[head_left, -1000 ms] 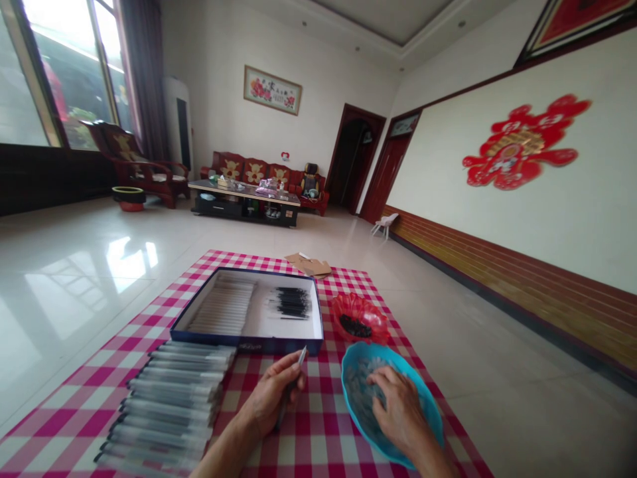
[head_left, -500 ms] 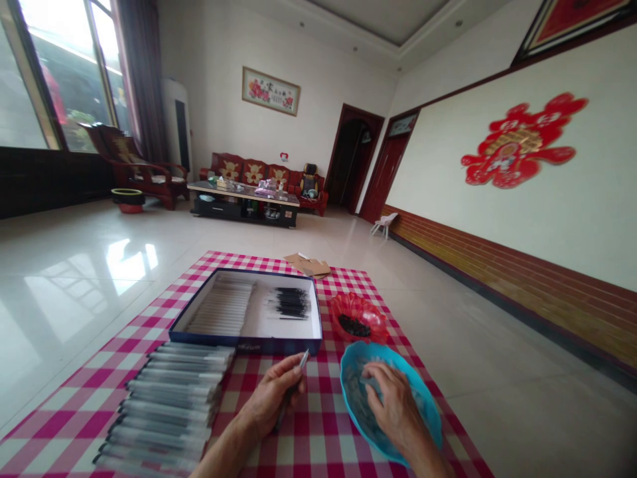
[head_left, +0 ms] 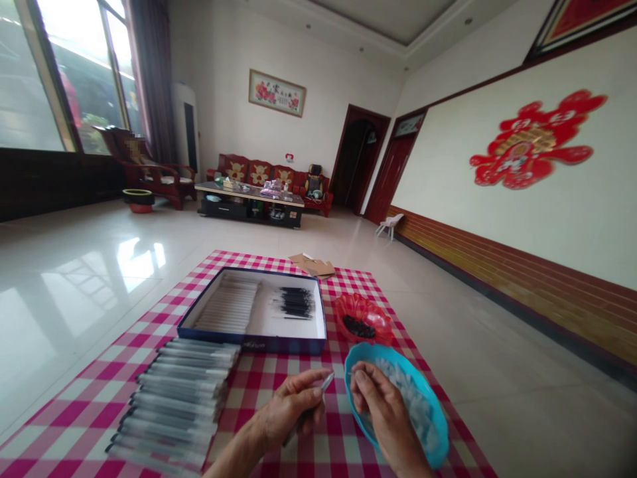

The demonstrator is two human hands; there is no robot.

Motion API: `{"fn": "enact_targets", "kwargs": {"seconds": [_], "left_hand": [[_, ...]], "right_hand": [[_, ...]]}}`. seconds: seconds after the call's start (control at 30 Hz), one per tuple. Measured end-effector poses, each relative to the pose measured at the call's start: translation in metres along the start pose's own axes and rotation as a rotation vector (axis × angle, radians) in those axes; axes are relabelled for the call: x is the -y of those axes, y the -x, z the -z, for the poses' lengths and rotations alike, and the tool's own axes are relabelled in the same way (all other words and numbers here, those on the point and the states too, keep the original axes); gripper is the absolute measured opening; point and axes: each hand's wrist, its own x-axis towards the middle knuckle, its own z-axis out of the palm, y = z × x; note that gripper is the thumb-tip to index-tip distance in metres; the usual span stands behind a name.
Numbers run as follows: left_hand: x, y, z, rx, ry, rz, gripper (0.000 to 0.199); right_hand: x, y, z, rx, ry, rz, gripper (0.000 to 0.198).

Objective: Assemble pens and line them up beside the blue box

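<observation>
Checked tablecloth (head_left: 321,459) beneath pens (head_left: 179,392), box (head_left: 263,323), red bowl (head_left: 363,305), blue bowl (head_left: 368,351)

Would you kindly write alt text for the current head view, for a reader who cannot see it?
A person's left hand holds a pen near the right hand, which pinches a small piece over a blue bowl of translucent parts. Stacked pens, a shallow box and a red bowl share the checked tablecloth.
</observation>
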Motion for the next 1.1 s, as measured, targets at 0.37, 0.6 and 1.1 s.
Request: {"fn": "enact_targets", "kwargs": {"seconds": [0.37,0.6,1.1], "left_hand": [[0.007,0.003,-0.001,0.071,-0.071,0.033,0.049],[0.003,0.005,-0.004,0.064,-0.102,0.06,0.048],[-0.01,0.007,-0.005,0.156,-0.128,0.184,0.03]], "right_hand": [[0.0,0.004,-0.003,0.108,0.234,-0.009,0.03],[0.008,0.006,0.0,0.191,0.427,0.024,0.025],[0.022,0.012,-0.003,0.251,0.579,0.126,0.017]]}}
